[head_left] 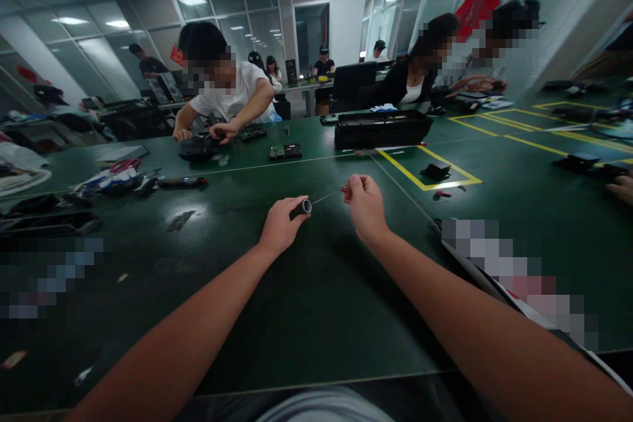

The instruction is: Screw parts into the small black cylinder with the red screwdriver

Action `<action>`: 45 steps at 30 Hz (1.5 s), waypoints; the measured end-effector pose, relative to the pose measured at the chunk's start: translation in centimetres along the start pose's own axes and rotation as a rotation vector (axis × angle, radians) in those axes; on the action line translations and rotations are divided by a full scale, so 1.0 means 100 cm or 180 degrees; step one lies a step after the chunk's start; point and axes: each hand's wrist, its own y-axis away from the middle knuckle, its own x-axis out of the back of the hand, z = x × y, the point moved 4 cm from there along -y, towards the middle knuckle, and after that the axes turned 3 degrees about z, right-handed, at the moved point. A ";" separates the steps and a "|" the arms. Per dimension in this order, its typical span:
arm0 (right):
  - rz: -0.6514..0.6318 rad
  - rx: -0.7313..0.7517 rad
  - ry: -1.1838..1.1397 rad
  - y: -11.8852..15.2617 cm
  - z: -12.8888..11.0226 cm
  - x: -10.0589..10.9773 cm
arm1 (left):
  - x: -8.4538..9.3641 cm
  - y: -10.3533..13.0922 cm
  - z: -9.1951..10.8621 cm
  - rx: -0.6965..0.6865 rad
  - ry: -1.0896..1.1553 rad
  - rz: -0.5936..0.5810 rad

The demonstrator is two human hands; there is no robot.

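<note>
A short black cylinder [302, 208] with a pale metal ring round its end is gripped in my left hand [279, 227], fingers on top and thumb beneath. Its ringed end faces right and toward me. My right hand [366, 210] is closed around the red handle of a thin screwdriver [327, 197]. The metal shaft points left, its end at or close to the cylinder's ringed end; I cannot tell if they touch. Both hands are above the green table [297, 316].
Behind my hands are a green circuit board [285, 151] and a long black bin [383, 130]. A black part [435, 171] lies inside yellow tape at right. Gloves and cables [116, 178] lie at left. Across the table a person [232, 89] handles a black device [198, 147].
</note>
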 end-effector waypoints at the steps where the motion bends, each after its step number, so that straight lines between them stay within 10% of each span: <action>1: -0.0062 0.0080 0.0031 0.003 -0.003 -0.001 | 0.000 0.000 0.000 -0.0013 0.0003 0.0009; 45: -0.0840 0.1105 0.1402 0.028 -0.032 -0.011 | 0.002 0.002 0.001 -0.0062 0.0038 0.0139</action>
